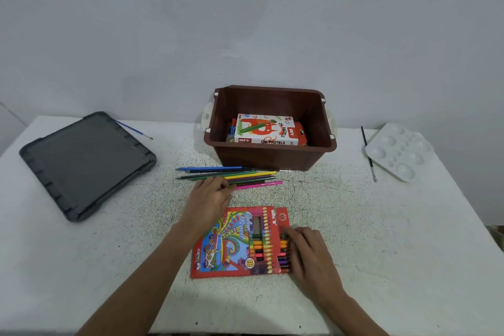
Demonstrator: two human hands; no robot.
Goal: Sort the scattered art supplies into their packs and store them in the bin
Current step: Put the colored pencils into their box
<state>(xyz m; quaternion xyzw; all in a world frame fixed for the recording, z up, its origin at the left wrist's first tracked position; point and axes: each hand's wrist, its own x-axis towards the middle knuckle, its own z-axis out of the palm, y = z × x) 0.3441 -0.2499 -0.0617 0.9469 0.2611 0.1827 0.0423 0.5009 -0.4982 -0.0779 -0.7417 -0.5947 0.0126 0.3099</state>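
I see my left hand point(211, 194), grip curled on the loose pencils point(253, 175), rowed on the table point(381, 226) before the brown bin point(272, 157), right hand point(308, 251), grip spread flat, pressing the pencil pack point(231, 243), oil pastels box point(268, 129) inside the bin

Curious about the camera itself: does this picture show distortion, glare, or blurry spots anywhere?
Head view: the wide-angle lens splays the white speckled table outward; lighting is soft and even, no harsh glare; a faint shadow beside the brown plastic bin; print on the red cardboard colour-pencil pack looks soft.
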